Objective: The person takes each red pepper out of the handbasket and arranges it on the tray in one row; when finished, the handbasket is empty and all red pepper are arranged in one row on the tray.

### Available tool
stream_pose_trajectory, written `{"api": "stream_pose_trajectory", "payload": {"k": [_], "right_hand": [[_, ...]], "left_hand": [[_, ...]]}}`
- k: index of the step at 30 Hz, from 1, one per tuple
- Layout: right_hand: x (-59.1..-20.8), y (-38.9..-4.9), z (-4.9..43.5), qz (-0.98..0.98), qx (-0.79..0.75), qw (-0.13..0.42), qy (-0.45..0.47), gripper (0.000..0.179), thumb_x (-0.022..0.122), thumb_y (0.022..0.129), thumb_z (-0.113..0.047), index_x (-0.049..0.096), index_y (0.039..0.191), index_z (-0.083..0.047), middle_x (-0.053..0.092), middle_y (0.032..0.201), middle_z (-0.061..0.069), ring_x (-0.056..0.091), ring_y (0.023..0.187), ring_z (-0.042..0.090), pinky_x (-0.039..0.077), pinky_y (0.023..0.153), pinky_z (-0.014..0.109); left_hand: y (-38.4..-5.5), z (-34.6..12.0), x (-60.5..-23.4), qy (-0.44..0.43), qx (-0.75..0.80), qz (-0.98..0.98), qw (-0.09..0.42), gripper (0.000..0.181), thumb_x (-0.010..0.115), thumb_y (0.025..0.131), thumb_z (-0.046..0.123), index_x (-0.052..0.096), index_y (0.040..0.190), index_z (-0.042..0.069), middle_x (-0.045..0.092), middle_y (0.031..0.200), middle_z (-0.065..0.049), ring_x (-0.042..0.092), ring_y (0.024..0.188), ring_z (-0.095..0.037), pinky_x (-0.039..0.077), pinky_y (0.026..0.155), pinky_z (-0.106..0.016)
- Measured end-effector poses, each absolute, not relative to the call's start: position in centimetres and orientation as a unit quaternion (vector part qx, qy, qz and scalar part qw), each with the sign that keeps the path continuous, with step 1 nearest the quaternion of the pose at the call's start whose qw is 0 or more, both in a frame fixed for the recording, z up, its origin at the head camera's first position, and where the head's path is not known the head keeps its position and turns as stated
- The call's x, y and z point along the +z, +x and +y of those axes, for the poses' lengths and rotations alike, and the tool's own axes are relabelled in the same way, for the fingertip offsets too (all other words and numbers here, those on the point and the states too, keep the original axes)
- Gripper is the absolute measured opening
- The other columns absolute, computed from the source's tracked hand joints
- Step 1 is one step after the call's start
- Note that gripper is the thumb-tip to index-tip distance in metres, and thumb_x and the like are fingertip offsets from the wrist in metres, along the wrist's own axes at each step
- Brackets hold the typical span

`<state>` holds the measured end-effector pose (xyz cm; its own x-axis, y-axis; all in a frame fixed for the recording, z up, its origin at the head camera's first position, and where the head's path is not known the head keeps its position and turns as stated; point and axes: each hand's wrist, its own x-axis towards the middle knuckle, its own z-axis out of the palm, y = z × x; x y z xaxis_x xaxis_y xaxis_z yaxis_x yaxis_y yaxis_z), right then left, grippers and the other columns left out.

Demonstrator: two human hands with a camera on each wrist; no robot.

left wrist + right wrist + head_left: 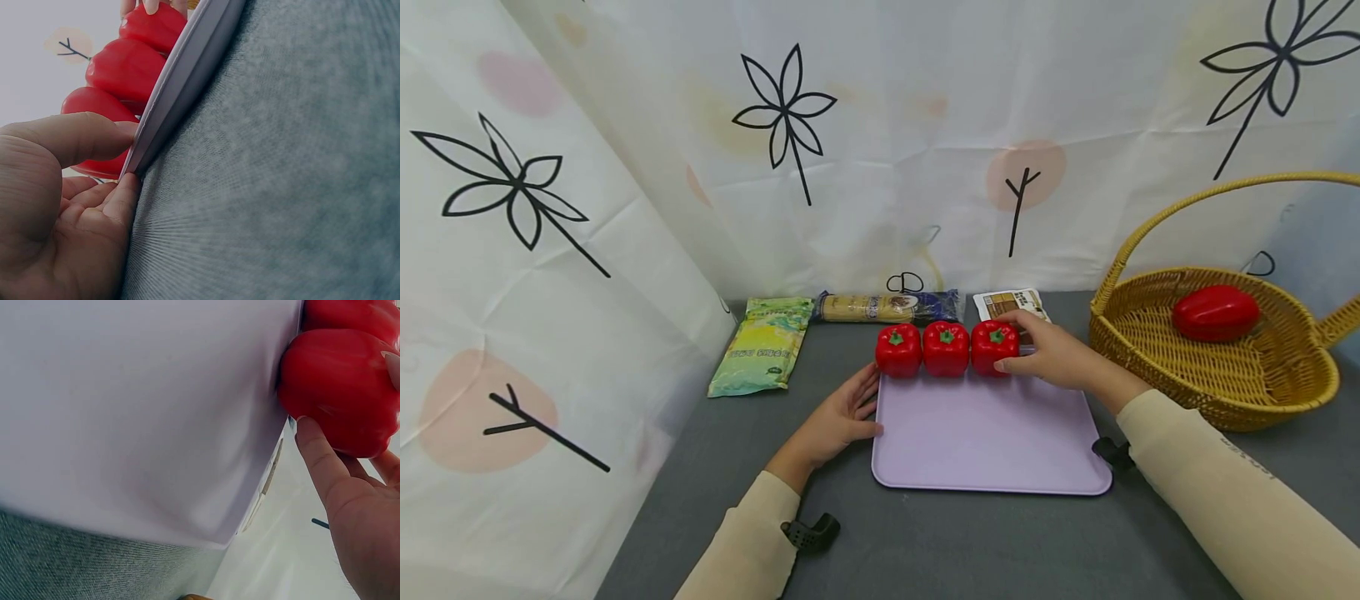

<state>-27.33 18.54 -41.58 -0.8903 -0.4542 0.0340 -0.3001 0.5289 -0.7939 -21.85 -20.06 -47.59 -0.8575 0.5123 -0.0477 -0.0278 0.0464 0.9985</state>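
Note:
Three red bell peppers with green stems stand in a row along the far edge of a lilac tray (985, 442): a left one (898, 352), a middle one (946, 350) and a right one (988, 354). My right hand (1052, 354) grips the right pepper, thumb on its near side and fingers behind; the right wrist view shows this pepper (340, 387) close up. My left hand (842, 421) rests against the tray's left edge with fingers extended. In the left wrist view its thumb (94, 137) touches the rim beside the peppers.
A wicker basket (1210, 396) with a tall handle stands at the right, holding another red pepper (1216, 313). Along the back lie a green-yellow packet (763, 346), a pack of noodles (872, 307) and a white-brown packet (1011, 302). A patterned curtain (887, 167) hangs behind.

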Motion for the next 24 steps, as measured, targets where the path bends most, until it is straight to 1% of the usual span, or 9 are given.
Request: {"api": "stream_pose_trajectory", "payload": {"k": [8, 12, 16, 21, 24], "right_hand": [[-41.6, -27.4, 18.4, 0.868, -0.435, 0.083, -0.223, 0.071, 0.084, 0.098, -0.02, 0.046, 0.153, 0.004, 0.058, 0.144, 0.027, 0.054, 0.136, 0.052, 0.047, 0.111, 0.067], [-41.4, -27.3, 18.5, 0.869, -0.437, 0.084, -0.217, 0.075, 0.084, 0.099, -0.025, 0.044, 0.156, 0.004, 0.055, 0.148, 0.028, 0.051, 0.138, 0.053, 0.044, 0.113, 0.069], [-41.0, -27.1, 19.0, 0.868, -0.443, 0.081, -0.21, 0.075, 0.081, 0.102, -0.028, 0.043, 0.158, 0.004, 0.052, 0.152, 0.028, 0.049, 0.14, 0.053, 0.043, 0.114, 0.069], [-39.9, -26.6, 19.8, 0.86, -0.459, 0.062, -0.214, 0.07, 0.077, 0.105, -0.028, 0.043, 0.158, 0.003, 0.052, 0.153, 0.028, 0.052, 0.139, 0.052, 0.046, 0.111, 0.068], [-39.2, -26.2, 20.3, 0.857, -0.469, 0.054, -0.206, 0.069, 0.075, 0.106, -0.031, 0.042, 0.159, 0.001, 0.051, 0.155, 0.026, 0.052, 0.139, 0.05, 0.049, 0.109, 0.068]], "left_hand": [[-21.9, -20.1, -47.6, 0.171, 0.668, 0.695, 0.202, 0.104, 0.069, 0.092, -0.022, 0.011, 0.174, 0.004, 0.014, 0.18, -0.011, 0.018, 0.164, -0.027, 0.033, 0.124, -0.04], [-21.9, -20.1, -47.7, 0.169, 0.669, 0.695, 0.202, 0.105, 0.07, 0.091, -0.022, 0.011, 0.174, 0.004, 0.014, 0.18, -0.011, 0.018, 0.164, -0.027, 0.033, 0.124, -0.04], [-21.9, -20.0, -47.8, 0.165, 0.669, 0.696, 0.2, 0.106, 0.07, 0.091, -0.022, 0.011, 0.175, 0.006, 0.015, 0.18, -0.008, 0.02, 0.163, -0.024, 0.035, 0.123, -0.037], [-21.9, -20.0, -47.7, 0.162, 0.668, 0.698, 0.2, 0.106, 0.07, 0.09, -0.022, 0.012, 0.175, 0.007, 0.017, 0.18, -0.005, 0.022, 0.162, -0.021, 0.036, 0.122, -0.035], [-21.9, -20.0, -47.7, 0.168, 0.669, 0.697, 0.199, 0.105, 0.07, 0.091, -0.021, 0.012, 0.174, 0.005, 0.015, 0.18, -0.008, 0.02, 0.163, -0.024, 0.034, 0.123, -0.038]]}}
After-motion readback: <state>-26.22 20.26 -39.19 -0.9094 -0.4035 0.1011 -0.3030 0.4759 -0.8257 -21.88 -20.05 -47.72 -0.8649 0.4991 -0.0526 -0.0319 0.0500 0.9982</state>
